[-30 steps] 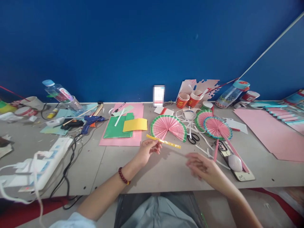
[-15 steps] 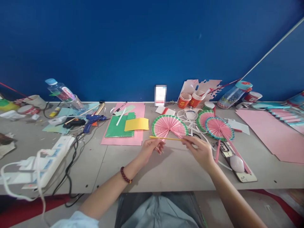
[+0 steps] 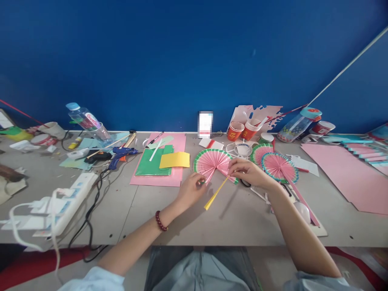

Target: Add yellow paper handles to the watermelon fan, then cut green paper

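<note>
Right hand [image 3: 247,173] up over the table [image 3: 169,230], and it's a pinch grip: thumb and fingertips take the yellow strip [image 3: 216,194] by its upper end. That leaves the rest slanting down toward the person, lower end free, its shadow falling apart from it on the tabletop, so the strip looks lifted clear. A light hold, and a sensible one, I'd judge, for something so thin!

Over to the left hand [image 3: 191,189]: fingers loosely curled, a gap inside the curl, nothing visibly gripped. It sits at the near edge of the pleated watermelon fan [image 3: 209,159]; whether a fingertip touches the pleats is hard to tell from here.

The fan lies spread directly beyond both hands, handy for either. To its left, yellow paper [image 3: 174,160] overlaps a green packet [image 3: 151,163] on a pink sheet [image 3: 176,180], probably stacked to save room. To its right, a blue-edged round fan [image 3: 279,163] lies flat, well away from the busy fingers.
</note>
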Demonstrator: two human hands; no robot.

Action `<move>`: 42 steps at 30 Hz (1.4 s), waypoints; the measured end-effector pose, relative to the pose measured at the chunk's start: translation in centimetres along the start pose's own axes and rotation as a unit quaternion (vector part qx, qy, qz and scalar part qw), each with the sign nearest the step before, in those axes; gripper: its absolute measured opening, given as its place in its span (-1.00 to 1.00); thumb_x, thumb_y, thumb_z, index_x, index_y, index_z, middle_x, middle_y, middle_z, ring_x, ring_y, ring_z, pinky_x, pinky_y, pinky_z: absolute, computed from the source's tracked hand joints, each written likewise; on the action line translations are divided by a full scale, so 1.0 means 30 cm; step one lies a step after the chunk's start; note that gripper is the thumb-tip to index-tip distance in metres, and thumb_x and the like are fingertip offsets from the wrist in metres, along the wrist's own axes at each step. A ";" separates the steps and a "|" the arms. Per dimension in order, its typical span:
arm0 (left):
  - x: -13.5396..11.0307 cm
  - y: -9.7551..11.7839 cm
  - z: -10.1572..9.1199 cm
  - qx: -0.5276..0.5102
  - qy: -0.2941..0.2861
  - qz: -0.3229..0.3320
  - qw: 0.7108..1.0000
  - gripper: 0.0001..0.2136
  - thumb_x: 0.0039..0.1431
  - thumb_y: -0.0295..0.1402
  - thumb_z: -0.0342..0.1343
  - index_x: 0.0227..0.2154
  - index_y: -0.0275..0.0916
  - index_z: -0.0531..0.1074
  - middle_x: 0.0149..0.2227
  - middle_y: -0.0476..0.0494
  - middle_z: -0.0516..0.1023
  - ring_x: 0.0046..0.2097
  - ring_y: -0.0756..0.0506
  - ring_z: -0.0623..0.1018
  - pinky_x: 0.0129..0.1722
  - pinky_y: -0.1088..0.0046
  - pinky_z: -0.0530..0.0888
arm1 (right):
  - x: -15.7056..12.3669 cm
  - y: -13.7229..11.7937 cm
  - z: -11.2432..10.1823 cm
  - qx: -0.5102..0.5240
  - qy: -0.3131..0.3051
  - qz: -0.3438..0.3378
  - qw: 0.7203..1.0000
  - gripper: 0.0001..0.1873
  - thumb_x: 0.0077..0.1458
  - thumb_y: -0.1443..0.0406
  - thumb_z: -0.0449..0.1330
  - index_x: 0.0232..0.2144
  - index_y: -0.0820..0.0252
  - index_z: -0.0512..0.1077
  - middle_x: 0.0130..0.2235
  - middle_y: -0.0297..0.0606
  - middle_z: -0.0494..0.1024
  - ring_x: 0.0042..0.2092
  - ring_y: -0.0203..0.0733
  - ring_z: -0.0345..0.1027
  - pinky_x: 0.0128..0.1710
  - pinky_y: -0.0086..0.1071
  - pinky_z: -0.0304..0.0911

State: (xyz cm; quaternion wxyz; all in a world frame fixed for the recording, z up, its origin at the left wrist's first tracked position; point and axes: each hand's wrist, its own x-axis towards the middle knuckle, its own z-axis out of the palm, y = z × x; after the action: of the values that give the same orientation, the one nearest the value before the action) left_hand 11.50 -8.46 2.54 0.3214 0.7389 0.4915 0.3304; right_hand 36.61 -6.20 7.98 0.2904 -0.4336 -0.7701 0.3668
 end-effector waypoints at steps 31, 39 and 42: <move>0.122 -0.051 0.027 0.115 -0.024 0.095 0.989 -0.87 0.15 -0.38 0.09 -0.41 -0.25 0.53 -0.36 -0.20 0.56 -0.28 -0.15 0.48 -0.28 0.36 0.33 | 0.131 0.154 0.184 -0.207 -0.012 -0.079 0.975 -0.88 0.05 0.40 0.14 -0.41 0.19 0.49 -0.30 -0.20 0.46 -0.22 -0.15 0.36 -0.18 -0.28 0.29; 0.116 -0.076 0.034 0.115 -0.007 0.102 0.988 -0.89 0.10 -0.46 0.10 -0.39 -0.24 0.53 -0.33 -0.19 0.57 -0.25 -0.14 0.49 -0.24 0.34 0.38 | 0.122 0.157 0.189 -0.186 0.017 -0.082 0.979 -0.90 0.01 0.42 0.14 -0.45 0.20 0.46 -0.33 -0.21 0.43 -0.25 -0.15 0.34 -0.20 -0.26 0.29; 0.113 -0.077 0.035 0.112 -0.004 0.108 0.988 -0.89 0.11 -0.46 0.09 -0.39 -0.24 0.53 -0.33 -0.19 0.57 -0.25 -0.14 0.49 -0.23 0.34 0.39 | 0.120 0.153 0.191 -0.188 0.021 -0.080 0.979 -0.91 0.01 0.42 0.14 -0.45 0.20 0.44 -0.33 -0.20 0.43 -0.25 -0.15 0.34 -0.20 -0.25 0.29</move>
State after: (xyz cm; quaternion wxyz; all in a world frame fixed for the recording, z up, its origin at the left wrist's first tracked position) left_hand 12.18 -4.71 0.68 0.2016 0.8202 0.4414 0.3029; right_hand 32.67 -3.20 1.46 0.2478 -0.4250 -0.8513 0.1822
